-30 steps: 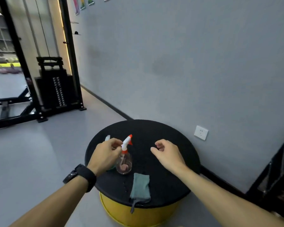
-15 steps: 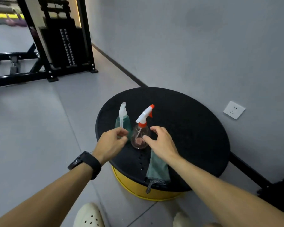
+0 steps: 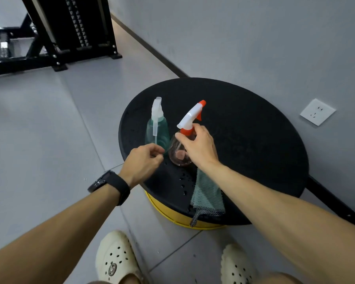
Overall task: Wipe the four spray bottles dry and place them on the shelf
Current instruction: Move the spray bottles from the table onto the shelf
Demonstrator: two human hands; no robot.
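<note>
- Spray bottles, two in view: a clear round-bellied plastic bottle with a white-and-orange trigger head (image 3: 188, 128) and a translucent green plastic bottle with a frosted white trigger head (image 3: 157, 128); both upright, just beside each other on the left part of the round black table top (image 3: 244, 140).
- Right hand (image 3: 199, 146) grips the clear bottle at its orange collar, thumb and fingers curled round the neck; the bottle's base is on the table.
- Left hand (image 3: 141, 162) is just beside the green bottle's lower body, fingers loosely curled with thumb near fingertips; can't tell whether it touches the bottle or pinches anything.
- Black wristwatch (image 3: 111, 185) on the left wrist.
- Green textured cloth with grey edging (image 3: 207, 195) lies flat at the near table edge, partly under the right forearm, its loop hanging over the rim.
- Water droplets (image 3: 182, 185) on the table between cloth and bottles.
- Yellow drum base (image 3: 172, 217) under the table top.
- White wall socket (image 3: 317, 112) on the grey wall.
- Black weight machine frame (image 3: 70, 27) at upper left.
- Two cream perforated clogs (image 3: 115, 261) on the grey floor.
</note>
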